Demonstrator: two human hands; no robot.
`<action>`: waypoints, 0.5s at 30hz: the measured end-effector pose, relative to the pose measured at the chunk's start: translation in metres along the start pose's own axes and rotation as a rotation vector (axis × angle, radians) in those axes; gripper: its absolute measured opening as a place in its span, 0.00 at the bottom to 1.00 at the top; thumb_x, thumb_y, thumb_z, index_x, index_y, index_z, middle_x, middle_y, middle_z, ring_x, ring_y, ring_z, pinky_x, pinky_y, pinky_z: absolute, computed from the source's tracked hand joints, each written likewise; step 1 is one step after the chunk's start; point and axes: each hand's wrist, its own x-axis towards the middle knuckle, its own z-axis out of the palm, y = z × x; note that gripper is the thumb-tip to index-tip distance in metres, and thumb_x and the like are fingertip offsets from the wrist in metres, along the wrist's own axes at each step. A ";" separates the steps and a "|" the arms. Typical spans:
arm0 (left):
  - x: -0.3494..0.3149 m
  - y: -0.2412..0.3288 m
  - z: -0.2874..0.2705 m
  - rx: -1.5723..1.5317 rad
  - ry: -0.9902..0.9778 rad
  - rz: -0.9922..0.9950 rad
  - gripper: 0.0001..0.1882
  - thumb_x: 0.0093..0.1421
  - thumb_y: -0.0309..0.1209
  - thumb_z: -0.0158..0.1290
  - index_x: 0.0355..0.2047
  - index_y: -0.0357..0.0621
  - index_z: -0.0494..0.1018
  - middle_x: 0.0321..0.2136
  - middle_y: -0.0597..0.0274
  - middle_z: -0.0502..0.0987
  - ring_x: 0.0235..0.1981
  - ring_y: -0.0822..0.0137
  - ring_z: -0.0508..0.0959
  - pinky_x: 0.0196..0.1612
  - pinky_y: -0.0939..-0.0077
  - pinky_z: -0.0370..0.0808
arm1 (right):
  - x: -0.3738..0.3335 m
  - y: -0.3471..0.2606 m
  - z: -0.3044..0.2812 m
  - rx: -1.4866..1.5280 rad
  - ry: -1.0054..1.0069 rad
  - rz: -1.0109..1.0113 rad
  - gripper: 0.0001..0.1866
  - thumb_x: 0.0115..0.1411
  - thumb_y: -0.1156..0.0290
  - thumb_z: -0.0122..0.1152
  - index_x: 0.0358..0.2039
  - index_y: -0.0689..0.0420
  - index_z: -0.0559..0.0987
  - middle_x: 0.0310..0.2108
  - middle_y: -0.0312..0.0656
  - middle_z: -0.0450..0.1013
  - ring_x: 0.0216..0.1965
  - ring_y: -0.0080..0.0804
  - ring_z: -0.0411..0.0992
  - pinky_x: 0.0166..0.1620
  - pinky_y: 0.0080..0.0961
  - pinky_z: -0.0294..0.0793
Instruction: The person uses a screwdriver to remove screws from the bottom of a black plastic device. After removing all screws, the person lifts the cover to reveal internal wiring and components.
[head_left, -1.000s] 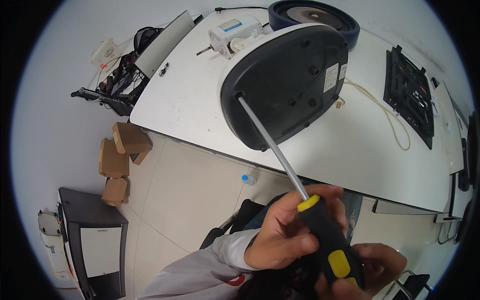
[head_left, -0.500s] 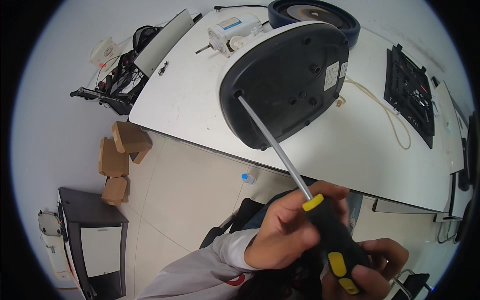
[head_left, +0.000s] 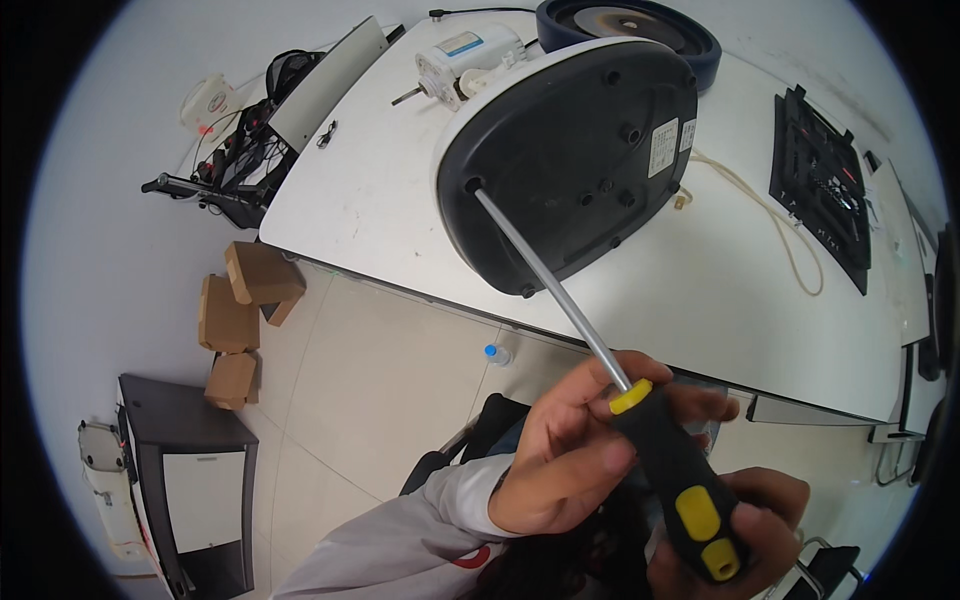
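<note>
A long screwdriver (head_left: 668, 455) with a black and yellow handle slants up from my hands. Its tip sits in a recessed hole near the left edge of the black underside of a white appliance base (head_left: 545, 140), which is tipped up on the table. My left hand (head_left: 560, 480) curls round the front of the handle by the yellow collar, thumb against it and some fingertips extended past it. Gripping the rear of the handle is my right hand (head_left: 770, 545). Whether a screw lies in the hole cannot be seen.
Behind the base are a white motor (head_left: 470, 62) with a shaft and a round dark-blue part (head_left: 690, 50). A beige cord (head_left: 760, 200) and a black tool case (head_left: 820, 190) lie to the right. Cardboard boxes (head_left: 228, 315) and a bottle (head_left: 497, 355) stand on the floor.
The screwdriver handle has turned about its axis and its rear end has shifted slightly right. My left fingers have loosened and stretched out somewhat. The tip stays in the same hole.
</note>
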 end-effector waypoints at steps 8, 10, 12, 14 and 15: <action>0.002 -0.007 -0.017 0.101 -0.074 0.067 0.27 0.54 0.40 0.56 0.51 0.46 0.62 0.39 0.55 0.66 0.38 0.62 0.70 0.42 0.70 0.74 | -0.016 -0.005 0.007 -0.024 0.074 0.125 0.23 0.45 0.74 0.67 0.43 0.51 0.70 0.42 0.56 0.62 0.32 0.35 0.72 0.31 0.17 0.74; 0.002 -0.007 -0.018 0.123 -0.083 0.083 0.25 0.55 0.39 0.55 0.51 0.44 0.63 0.37 0.56 0.66 0.37 0.64 0.69 0.40 0.74 0.75 | -0.019 -0.002 0.007 0.015 0.050 0.166 0.23 0.45 0.74 0.68 0.43 0.51 0.70 0.42 0.56 0.62 0.33 0.35 0.72 0.31 0.18 0.74; 0.002 -0.008 -0.015 0.142 -0.041 0.091 0.25 0.55 0.39 0.55 0.50 0.44 0.63 0.37 0.56 0.66 0.36 0.64 0.70 0.38 0.76 0.75 | -0.009 -0.002 0.010 0.011 0.049 0.087 0.23 0.45 0.74 0.68 0.42 0.53 0.71 0.43 0.57 0.62 0.35 0.36 0.72 0.33 0.18 0.74; 0.003 -0.009 -0.014 0.143 -0.022 0.102 0.25 0.55 0.39 0.55 0.49 0.43 0.62 0.37 0.55 0.67 0.36 0.63 0.71 0.37 0.77 0.75 | -0.003 -0.001 0.010 0.037 0.046 0.043 0.22 0.45 0.74 0.68 0.42 0.54 0.71 0.44 0.57 0.63 0.36 0.37 0.72 0.34 0.19 0.74; 0.003 -0.009 -0.014 0.134 -0.025 0.107 0.24 0.54 0.38 0.55 0.49 0.43 0.62 0.37 0.55 0.67 0.36 0.63 0.71 0.37 0.78 0.76 | -0.003 0.000 0.010 0.066 0.044 0.037 0.22 0.45 0.75 0.68 0.41 0.55 0.71 0.43 0.57 0.63 0.36 0.38 0.72 0.35 0.20 0.74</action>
